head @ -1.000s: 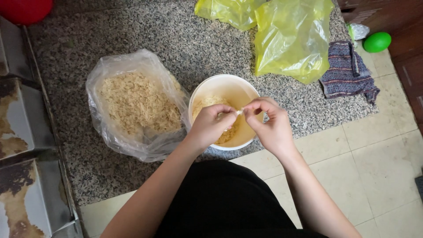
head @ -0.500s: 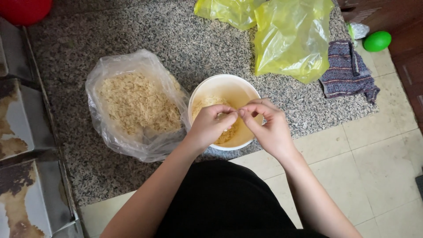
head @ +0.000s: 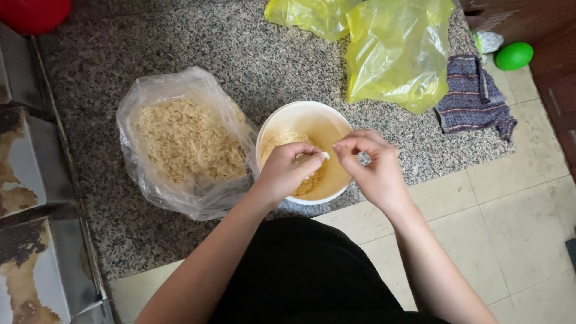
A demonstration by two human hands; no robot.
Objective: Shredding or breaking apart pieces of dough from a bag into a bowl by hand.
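Head view, looking straight down: the white bowl (head: pixel 305 150) sits on the speckled granite counter (head: pixel 240 60), near its front edge, and it serves as the anchor for everything here. Inside the bowl lies a heap of pale yellow shreds (head: pixel 288 141), piled toward the bowl's left side. The left hand (head: pixel 287 171) is curled over the bowl's near rim, fingers bunched tight around a small pale piece (head: pixel 312 159) above the shreds. The right hand (head: pixel 372 165) hovers over the bowl's right rim, thumb and fingertips pinched narrow; whether anything sits between them, I cannot tell. The two hands are just beside each other, barely apart. Touching the bowl on its left is a clear plastic bag (head: pixel 186 144), open at the top and full of the same pale shreds. Beyond the bowl, up and to its right, yellow plastic bags (head: pixel 390 48) lie crumpled on the counter. Farther right of the bowl a dark striped cloth (head: pixel 474 99) hangs at the counter's edge, and past it a green round object (head: pixel 513 55). Far up-left of the bowl, a red object (head: pixel 33 13) pokes in at the frame's corner.
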